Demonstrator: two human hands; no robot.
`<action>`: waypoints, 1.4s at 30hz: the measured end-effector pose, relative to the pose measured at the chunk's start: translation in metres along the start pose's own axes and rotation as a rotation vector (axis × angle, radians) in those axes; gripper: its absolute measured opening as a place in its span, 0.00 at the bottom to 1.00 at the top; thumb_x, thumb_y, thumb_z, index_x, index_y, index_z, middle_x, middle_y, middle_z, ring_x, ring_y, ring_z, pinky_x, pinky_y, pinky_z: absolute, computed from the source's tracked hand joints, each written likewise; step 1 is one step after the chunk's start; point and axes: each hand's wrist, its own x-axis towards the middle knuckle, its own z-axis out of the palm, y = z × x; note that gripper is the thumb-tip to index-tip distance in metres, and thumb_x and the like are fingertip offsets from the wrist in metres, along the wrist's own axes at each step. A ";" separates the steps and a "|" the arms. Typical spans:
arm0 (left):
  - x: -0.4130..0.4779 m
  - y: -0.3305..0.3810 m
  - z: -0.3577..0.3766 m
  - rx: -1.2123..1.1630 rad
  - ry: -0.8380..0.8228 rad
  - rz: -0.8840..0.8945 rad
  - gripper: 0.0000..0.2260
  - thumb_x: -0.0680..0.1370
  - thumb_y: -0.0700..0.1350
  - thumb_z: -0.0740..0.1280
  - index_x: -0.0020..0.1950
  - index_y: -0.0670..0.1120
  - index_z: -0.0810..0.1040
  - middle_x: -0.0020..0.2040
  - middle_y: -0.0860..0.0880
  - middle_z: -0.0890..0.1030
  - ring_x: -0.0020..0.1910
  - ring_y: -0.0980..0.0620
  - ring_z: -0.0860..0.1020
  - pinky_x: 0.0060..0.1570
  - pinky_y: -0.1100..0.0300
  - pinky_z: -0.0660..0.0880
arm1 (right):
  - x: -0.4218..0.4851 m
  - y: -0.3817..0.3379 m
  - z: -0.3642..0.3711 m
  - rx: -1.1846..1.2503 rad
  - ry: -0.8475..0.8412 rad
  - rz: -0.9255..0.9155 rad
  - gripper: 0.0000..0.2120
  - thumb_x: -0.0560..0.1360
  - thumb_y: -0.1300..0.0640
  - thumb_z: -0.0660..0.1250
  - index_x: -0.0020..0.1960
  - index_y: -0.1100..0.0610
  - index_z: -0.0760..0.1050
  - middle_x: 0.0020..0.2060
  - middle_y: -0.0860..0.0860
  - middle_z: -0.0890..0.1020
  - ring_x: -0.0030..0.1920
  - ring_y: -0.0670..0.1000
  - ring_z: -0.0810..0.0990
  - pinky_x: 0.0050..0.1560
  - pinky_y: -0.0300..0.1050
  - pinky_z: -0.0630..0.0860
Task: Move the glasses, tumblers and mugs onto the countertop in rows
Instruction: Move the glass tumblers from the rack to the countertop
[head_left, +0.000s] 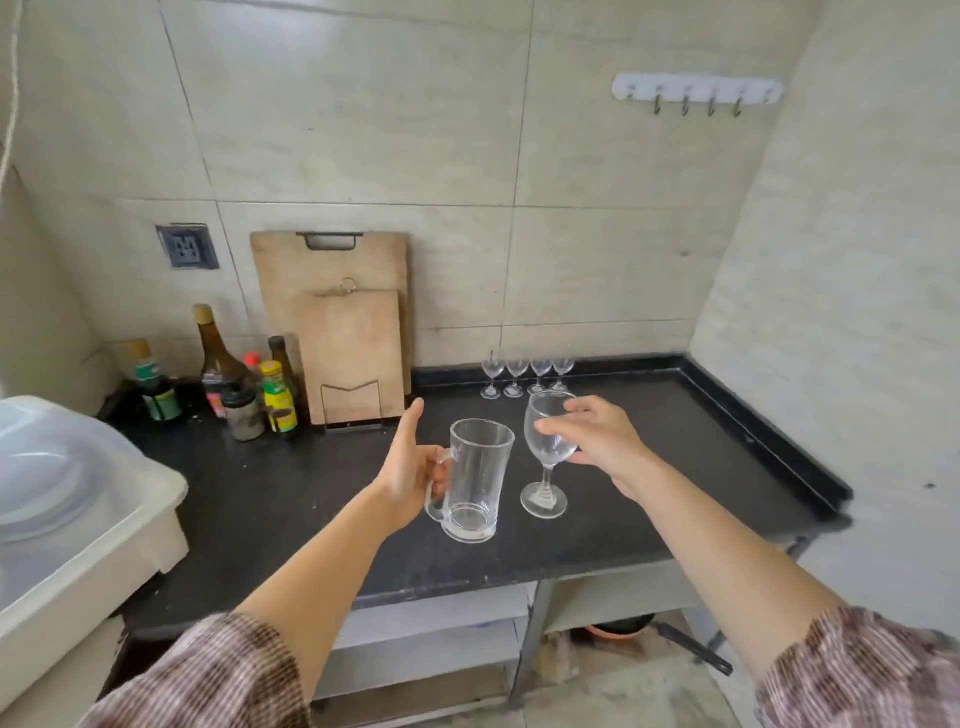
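**Mug in the left hand, wine glass in the right, over the black counter**

The clear glass mug (475, 480) stands upright at the middle of the black countertop (675, 467). Whether its base touches the surface cannot be told. The left hand (410, 462) holds it by the handle, with the fingers curled through the loop and the thumb raised.

Just right of the mug, and apart from it, is a stemmed wine glass (548, 452), also upright. The right hand (597, 441) wraps its bowl, fingers across the far side and thumb below. Whether the foot rests on the counter is unclear.

Behind the mug, by the back wall, four smaller wine glasses (527, 376) stand in a row. Behind it and to the left, two wooden cutting boards (348, 332) lean on the tiles. Further left of the mug is a cluster of sauce bottles (244, 379). Well left of the mug is a white plastic tub (78, 519). High on the wall to the mug's right hangs a white hook rail (696, 93).
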 end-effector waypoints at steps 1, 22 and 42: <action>0.016 -0.001 0.004 0.004 0.007 -0.003 0.32 0.71 0.73 0.52 0.28 0.44 0.66 0.24 0.47 0.62 0.25 0.50 0.60 0.32 0.56 0.59 | 0.012 0.006 -0.005 -0.005 0.013 0.013 0.28 0.63 0.53 0.79 0.60 0.56 0.72 0.50 0.50 0.80 0.48 0.45 0.81 0.48 0.46 0.82; 0.350 0.004 0.083 -0.061 0.441 -0.098 0.17 0.73 0.52 0.68 0.29 0.46 0.68 0.24 0.50 0.61 0.25 0.53 0.58 0.30 0.57 0.58 | 0.359 0.103 -0.103 -0.105 -0.198 0.170 0.32 0.60 0.49 0.80 0.60 0.52 0.72 0.55 0.50 0.77 0.54 0.49 0.79 0.58 0.53 0.78; 0.448 -0.005 0.039 0.127 0.517 -0.229 0.13 0.74 0.51 0.64 0.34 0.45 0.79 0.38 0.44 0.82 0.47 0.45 0.80 0.50 0.53 0.71 | 0.453 0.138 -0.070 -0.178 -0.177 0.218 0.26 0.62 0.49 0.78 0.55 0.49 0.71 0.55 0.45 0.76 0.51 0.44 0.76 0.41 0.39 0.71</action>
